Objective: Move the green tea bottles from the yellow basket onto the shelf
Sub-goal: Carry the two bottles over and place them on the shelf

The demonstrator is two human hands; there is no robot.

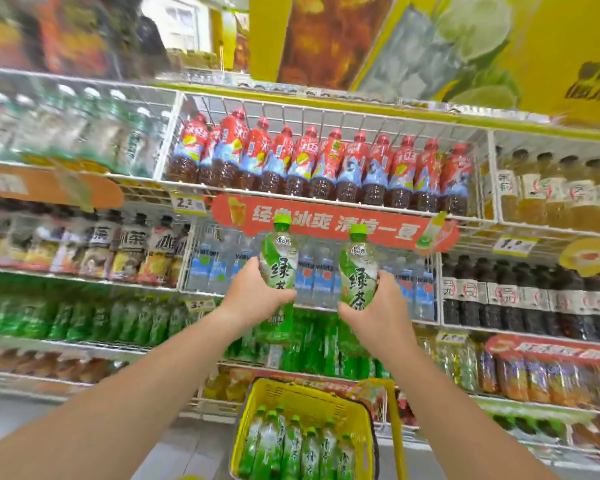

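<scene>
Centre of frame, before the shelf [243,344]: each hand carries one green tea bottle upright. Left hand [253,292] wraps the left bottle [279,268] at mid-label; right hand [378,306] wraps the right bottle [357,268] likewise. Fingers [248,268] curled tight around the bottles, no slack visible. Step judged: carry from basket to shelf, mid-transfer. Yellow basket [291,393], lower centre, holds about six more bottles [298,445]. Next move likely calls for lowering toward the green-bottle row just below the hands and finding a free slot; none is discernible through the blur.
</scene>
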